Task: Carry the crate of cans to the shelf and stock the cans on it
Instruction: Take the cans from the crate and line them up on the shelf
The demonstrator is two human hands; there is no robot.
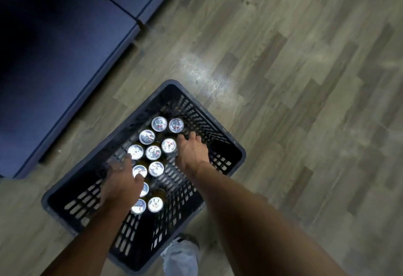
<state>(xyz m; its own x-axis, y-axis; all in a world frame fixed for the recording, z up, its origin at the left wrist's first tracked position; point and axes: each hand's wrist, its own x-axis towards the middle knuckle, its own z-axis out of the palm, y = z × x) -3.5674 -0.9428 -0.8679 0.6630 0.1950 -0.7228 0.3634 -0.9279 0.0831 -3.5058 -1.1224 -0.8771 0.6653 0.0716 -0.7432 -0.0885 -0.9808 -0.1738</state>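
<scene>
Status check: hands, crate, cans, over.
Both hands, left and right, reaching into dark slotted plastic crate on floor. Silver-topped cans upright inside. No obstruction visible.

- The left hand point(122, 185) is motion-blurred and covers parts of two silver-topped cans point(142, 189).
- The right hand's fingers point(192, 137) dip out of sight beside the cans.
- The dark blue cabinet point(54, 57) is cut off by the frame's edge.
</scene>
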